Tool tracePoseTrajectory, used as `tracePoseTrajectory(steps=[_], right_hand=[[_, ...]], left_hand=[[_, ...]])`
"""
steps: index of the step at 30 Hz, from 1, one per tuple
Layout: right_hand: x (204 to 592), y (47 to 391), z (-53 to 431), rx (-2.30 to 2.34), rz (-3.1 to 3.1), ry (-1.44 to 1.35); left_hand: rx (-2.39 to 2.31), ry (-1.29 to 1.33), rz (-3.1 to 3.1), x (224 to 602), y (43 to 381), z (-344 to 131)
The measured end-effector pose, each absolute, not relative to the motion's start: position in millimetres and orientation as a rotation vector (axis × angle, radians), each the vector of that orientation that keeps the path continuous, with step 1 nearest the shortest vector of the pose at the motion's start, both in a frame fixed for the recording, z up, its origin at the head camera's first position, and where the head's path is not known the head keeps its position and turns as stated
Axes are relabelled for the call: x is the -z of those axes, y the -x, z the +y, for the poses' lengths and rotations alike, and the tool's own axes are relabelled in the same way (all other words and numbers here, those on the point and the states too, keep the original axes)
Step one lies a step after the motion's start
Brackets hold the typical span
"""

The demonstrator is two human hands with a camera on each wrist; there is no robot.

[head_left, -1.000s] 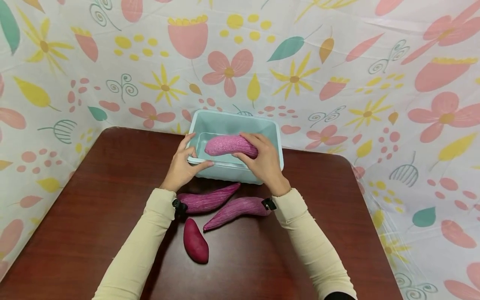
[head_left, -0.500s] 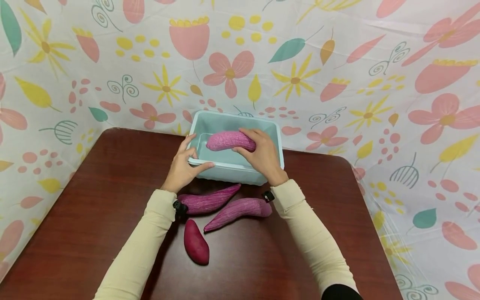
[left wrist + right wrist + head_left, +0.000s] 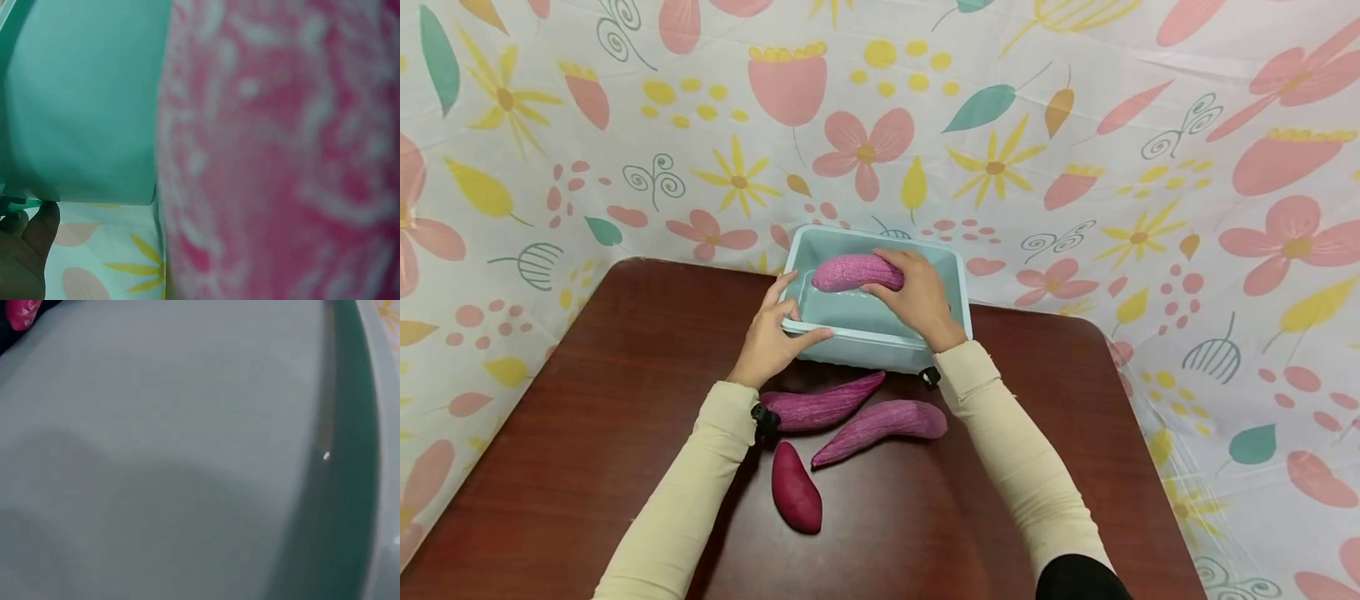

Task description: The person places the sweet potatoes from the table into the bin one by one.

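Observation:
In the head view, a light-blue plastic bin (image 3: pixel 865 352) stands at the back of the table. My left hand (image 3: pixel 765 340) grips its front left corner, thumb along the front rim and fingers at the left side. My right hand (image 3: pixel 922 293) holds a streaked pink-purple eggplant (image 3: pixel 852 272) crosswise inside the bin's opening; the palm hides its right end. Two more streaked eggplants, a left one (image 3: pixel 820 406) and a right one (image 3: pixel 883 425), lie before the bin. A blurred eggplant (image 3: pixel 281 150) fills the left wrist view's right side. The bin's smooth surface (image 3: pixel 187 394) fills most of the right wrist view.
A smaller dark red, smooth oblong sweet potato (image 3: pixel 797 489) lies nearer the front on the brown table (image 3: pixel 625 375). A flower-printed cloth (image 3: pixel 880 117) hangs behind the table and at both sides, close behind the bin.
My right hand has moved slightly back and left with the eggplant, further over the bin. My left hand keeps its place on the bin's corner. The camera view has shifted a little.

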State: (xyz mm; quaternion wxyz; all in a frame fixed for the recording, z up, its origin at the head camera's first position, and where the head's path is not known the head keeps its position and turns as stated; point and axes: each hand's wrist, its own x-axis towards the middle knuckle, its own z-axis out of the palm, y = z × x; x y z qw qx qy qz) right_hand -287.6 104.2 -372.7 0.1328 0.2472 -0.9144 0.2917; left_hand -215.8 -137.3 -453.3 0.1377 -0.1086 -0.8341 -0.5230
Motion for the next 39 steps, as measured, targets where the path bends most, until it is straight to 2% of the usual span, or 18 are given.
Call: tracePoseTrajectory(steps=[20, 39], right_hand=[[378.1, 311.5, 100.0, -0.812, -2.735, -0.690], [380.0, 320.7, 97.8, -0.837, -2.793, -0.656]], left_hand=[[1.521, 0.318, -2.408, 454.7, 215.4, -136.3], [1.514, 0.321, -2.411, 453.3, 213.1, -135.8]])
